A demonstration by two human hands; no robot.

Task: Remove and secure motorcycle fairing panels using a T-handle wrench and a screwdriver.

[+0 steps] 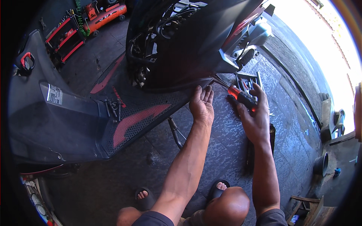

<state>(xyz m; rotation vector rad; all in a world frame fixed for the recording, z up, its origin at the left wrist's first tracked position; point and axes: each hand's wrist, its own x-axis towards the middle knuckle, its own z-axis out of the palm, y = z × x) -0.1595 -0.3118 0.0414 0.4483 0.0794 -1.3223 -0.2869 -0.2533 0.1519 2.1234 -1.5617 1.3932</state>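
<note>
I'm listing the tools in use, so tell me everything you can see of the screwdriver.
The screwdriver has a thick, plastic-looking handle, shiny red toward the shaft and mostly black behind, and a thin, metal-looking shaft. The right hand holds the handle. It slants, shaft pointing up and left, toward the lower edge of the dark scooter panel; whether the tip touches is unclear.

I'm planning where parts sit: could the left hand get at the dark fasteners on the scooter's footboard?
Probably yes: the left hand holds no tool, and the dark fasteners lie uncovered on the footboard, with nothing standing between.
</note>
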